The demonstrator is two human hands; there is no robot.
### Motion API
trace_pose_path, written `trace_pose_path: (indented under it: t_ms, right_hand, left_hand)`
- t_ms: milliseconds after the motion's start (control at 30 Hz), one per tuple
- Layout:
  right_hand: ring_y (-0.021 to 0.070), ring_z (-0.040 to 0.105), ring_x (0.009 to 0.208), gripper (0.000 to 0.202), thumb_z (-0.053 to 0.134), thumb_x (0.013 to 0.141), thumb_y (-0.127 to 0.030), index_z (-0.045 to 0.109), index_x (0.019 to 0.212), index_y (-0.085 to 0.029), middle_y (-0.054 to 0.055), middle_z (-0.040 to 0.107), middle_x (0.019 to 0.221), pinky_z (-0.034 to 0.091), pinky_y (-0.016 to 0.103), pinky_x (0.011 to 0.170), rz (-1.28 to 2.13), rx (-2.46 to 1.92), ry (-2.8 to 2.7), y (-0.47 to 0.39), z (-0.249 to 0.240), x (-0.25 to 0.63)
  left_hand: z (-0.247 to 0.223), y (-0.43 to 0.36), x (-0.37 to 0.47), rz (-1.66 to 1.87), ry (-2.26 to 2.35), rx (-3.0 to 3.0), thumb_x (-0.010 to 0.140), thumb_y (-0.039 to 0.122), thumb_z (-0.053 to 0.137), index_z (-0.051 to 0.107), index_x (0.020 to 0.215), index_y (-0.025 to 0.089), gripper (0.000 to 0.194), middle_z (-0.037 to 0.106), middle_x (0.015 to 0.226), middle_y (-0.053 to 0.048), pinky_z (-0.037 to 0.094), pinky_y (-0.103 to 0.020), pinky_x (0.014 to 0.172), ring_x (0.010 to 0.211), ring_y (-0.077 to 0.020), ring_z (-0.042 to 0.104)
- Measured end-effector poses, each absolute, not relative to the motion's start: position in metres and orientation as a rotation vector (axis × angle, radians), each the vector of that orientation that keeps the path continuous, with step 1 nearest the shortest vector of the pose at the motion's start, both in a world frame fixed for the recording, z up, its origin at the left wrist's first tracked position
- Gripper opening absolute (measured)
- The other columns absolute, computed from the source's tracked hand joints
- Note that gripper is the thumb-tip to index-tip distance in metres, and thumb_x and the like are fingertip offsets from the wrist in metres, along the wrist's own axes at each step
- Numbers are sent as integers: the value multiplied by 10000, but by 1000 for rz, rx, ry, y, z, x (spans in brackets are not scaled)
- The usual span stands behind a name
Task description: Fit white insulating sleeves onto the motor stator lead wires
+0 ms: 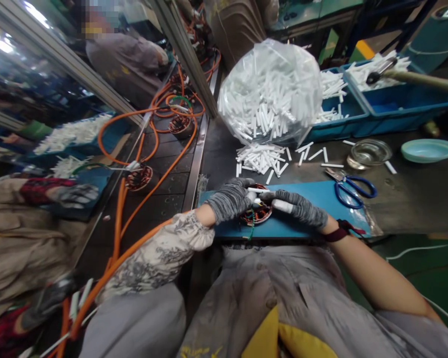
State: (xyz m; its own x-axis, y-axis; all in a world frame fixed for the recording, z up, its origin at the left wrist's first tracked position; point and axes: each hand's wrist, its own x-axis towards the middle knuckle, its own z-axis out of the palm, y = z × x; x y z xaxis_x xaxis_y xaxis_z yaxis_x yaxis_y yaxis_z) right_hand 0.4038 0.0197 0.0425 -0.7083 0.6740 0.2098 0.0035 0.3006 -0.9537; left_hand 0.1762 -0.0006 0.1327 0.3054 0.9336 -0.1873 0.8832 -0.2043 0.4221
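Observation:
A motor stator (261,215) with copper windings lies on a blue mat (306,226) in front of me, a green cord hanging from its near side. My left hand (232,200), in a grey knit glove, is closed at the stator's left, its fingertips on a short white tube (259,190). From the other side my right hand (298,206), gloved alike, reaches in with bent fingers closed at the tube's right end. The fingers partly hide the tube and the windings. Beyond them lies a pile of white tubes (259,158).
Behind the pile stands a clear bag (271,92) full of white tubes, beside blue bins (377,119). Blue-handled scissors (349,191), a glass bowl (369,153) and a turquoise dish (429,150) are at right. Orange cables (145,199) and more stators run along the left. Co-workers stand nearby.

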Motion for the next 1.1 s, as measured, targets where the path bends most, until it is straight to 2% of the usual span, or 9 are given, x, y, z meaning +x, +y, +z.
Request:
trace_pose_path:
  t_ms: [133,233,333,433,533,633,833,967,1100]
  right_hand:
    - [238,724,1125,324,642,978,-459,739,1240,-294,26,774,1228,559,480,1068,1446,-673,-1956,22,41,398]
    - [238,739,1033,302,681,950,-472,773,1148,-262,35,797,1128,575,453,1009,1464,-728,-1906,23,40,391]
    - [229,734,1017,313,658,965,-485,777,1157,-269,30,798,1120,571,422,992,1476,-656,-1928,25,41,387]
    - [219,729,1010,335,598,1003,-495,765,1197,-280,28,794,1125,570,403,981,1470,-510,-1990,27,43,386]
    - [216,724,1018,320,575,1020,-471,762,1195,-278,32,790,1136,565,398,987,1416,-501,-1996,27,42,385]
    - [213,720,1021,284,581,1024,-424,763,1186,-279,30,789,1131,558,394,992,1347,-582,-1954,24,37,383]
    - [206,717,973,250,634,993,-394,777,1153,-267,28,797,1112,559,370,927,1352,-636,-1913,22,31,379]
    - [192,705,872,210,675,956,-391,793,1039,-239,30,797,984,561,354,845,1360,-676,-1885,23,28,378]
    - [187,707,846,197,711,923,-372,788,1034,-229,35,793,962,560,339,800,1367,-644,-1854,23,28,376]
  left_hand:
    - [121,-1,167,363,1464,1922,965,213,519,659,1302,135,373,745,1268,-110,579,-338,1032,1134,-194,717]
    - [114,-6,159,418,1389,1906,987,244,512,634,1325,116,381,697,1335,-150,552,-368,1083,1206,-210,684]
    - [110,-12,151,403,1316,2062,977,267,536,673,1289,134,365,649,1383,-164,480,-439,1168,1293,-259,623]
    - [107,-17,145,483,1225,2089,960,313,572,667,1294,150,384,657,1335,-159,438,-506,1194,1293,-296,605]
    - [103,-19,146,700,1154,1907,966,379,586,611,1346,156,442,625,1363,-165,442,-518,1184,1297,-304,596]
    - [101,-22,152,809,1107,1714,959,436,615,637,1306,166,440,591,1415,-163,424,-512,1200,1330,-314,574]
    - [93,-25,157,845,984,1378,932,455,683,679,1333,215,467,613,1457,-114,375,-529,1242,1445,-342,492]
    - [82,-21,154,834,880,1225,895,441,733,634,1414,242,564,587,1506,-109,407,-530,1218,1408,-349,543]
    - [82,-12,150,737,876,1187,845,450,779,558,1495,266,710,599,1491,-120,440,-536,1184,1365,-351,586]
